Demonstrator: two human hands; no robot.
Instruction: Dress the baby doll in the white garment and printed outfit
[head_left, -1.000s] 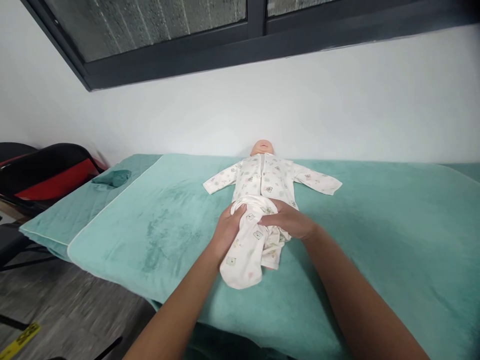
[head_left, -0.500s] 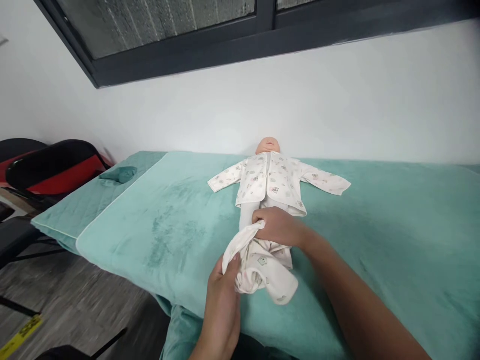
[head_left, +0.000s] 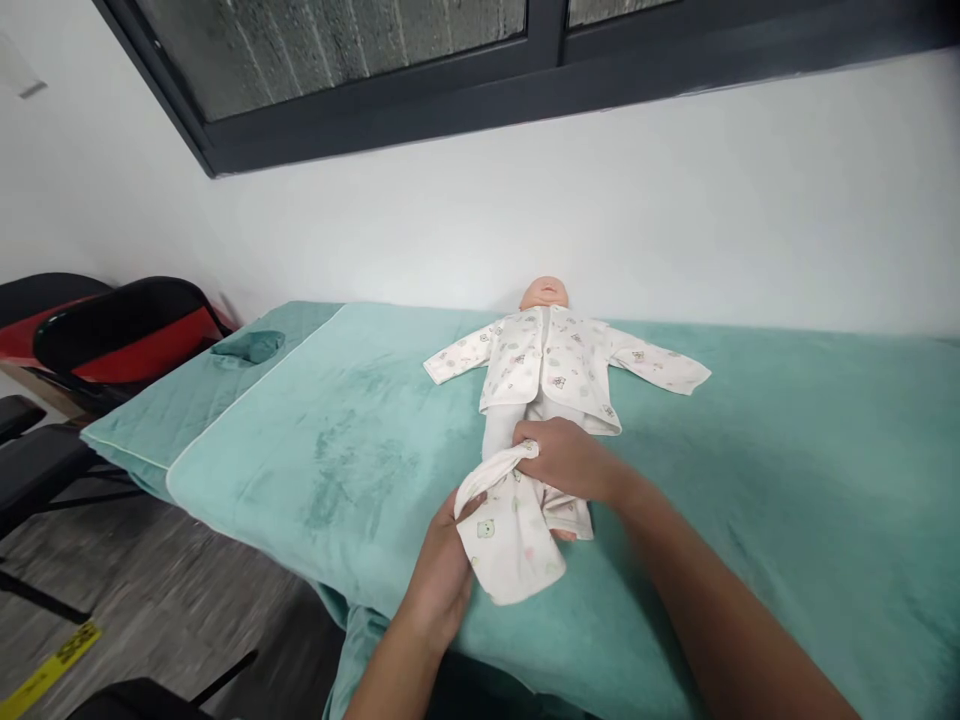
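A baby doll (head_left: pixel 545 291) lies on its back on the green-covered bed, head toward the wall. It wears a white printed jacket (head_left: pixel 517 360) with the sleeves spread out to both sides. White printed baby trousers (head_left: pixel 514 560) lie over its lower legs, and a foot (head_left: pixel 564 535) shows below one trouser leg. My left hand (head_left: pixel 442 560) is closed on the edge of the other trouser leg, which hangs loose toward me. Beside the doll's shin, my right hand (head_left: pixel 562 455) pinches the same gathered edge, its fingertips partly hidden. The foot on that side is hidden.
The green bed cover (head_left: pixel 300 450) spreads to both sides, with a face hole (head_left: pixel 251 346) at its left end. Black and red chairs (head_left: pixel 142 340) stand at the left. A white wall (head_left: pixel 465 230) and dark window frame (head_left: pixel 375 95) rise behind the bed.
The loose trouser leg has unrolled and now hangs flatter toward me. A foot has come into view below the other leg. Both hands keep their hold; the view has shifted slightly.
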